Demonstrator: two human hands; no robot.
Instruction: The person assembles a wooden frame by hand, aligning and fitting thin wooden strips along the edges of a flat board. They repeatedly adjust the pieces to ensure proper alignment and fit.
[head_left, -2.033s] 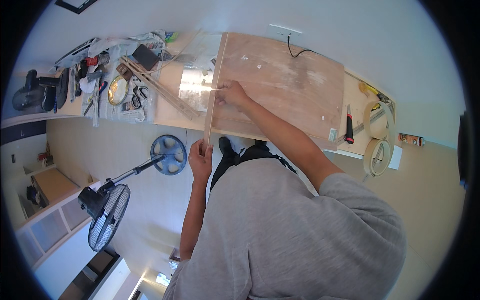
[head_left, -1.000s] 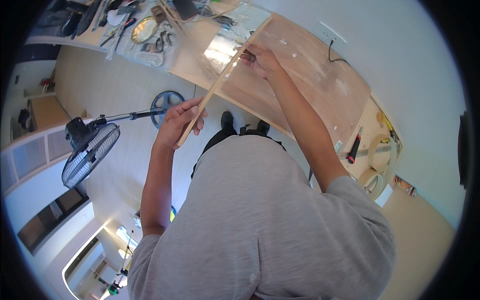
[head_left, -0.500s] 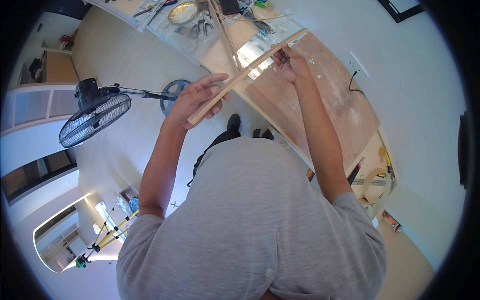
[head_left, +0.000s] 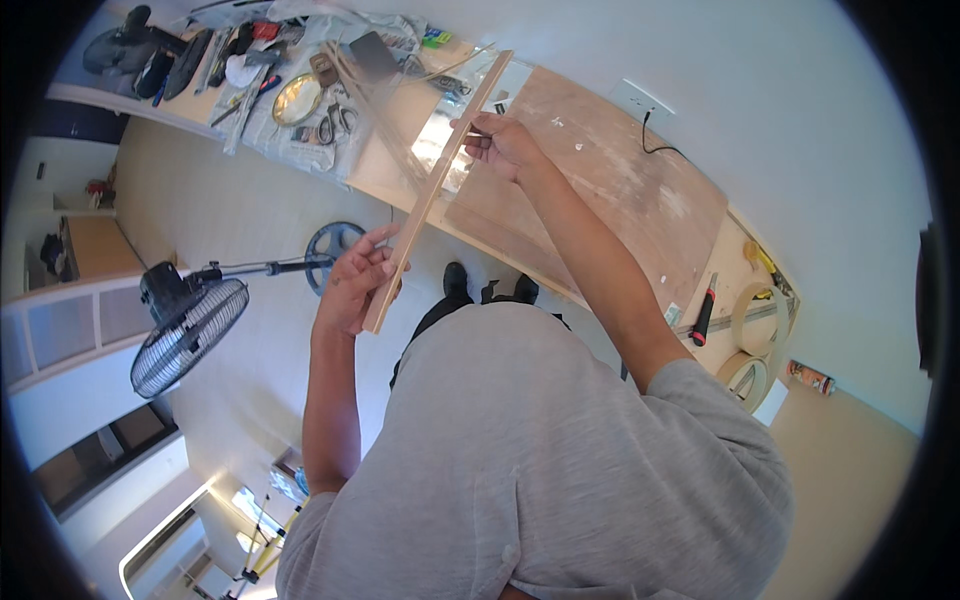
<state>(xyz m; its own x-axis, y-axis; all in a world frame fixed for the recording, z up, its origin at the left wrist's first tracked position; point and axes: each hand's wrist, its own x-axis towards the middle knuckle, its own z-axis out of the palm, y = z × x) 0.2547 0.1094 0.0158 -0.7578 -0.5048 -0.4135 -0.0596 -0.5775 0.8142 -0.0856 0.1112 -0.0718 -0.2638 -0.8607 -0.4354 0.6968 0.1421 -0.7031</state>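
Grip of the left hand [head_left: 355, 285] is closed on the near end of a slim, straight-edged wooden strip [head_left: 436, 185]; the right hand [head_left: 503, 146] pinches it farther along, over the bench [head_left: 373, 172]. A slack pinch could let it twist and strike the flat, scuffed board [head_left: 610, 195] at right.

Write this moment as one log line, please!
left hand: holds wooden strip, lower end | right hand: holds strip farther up | nearby: brown board
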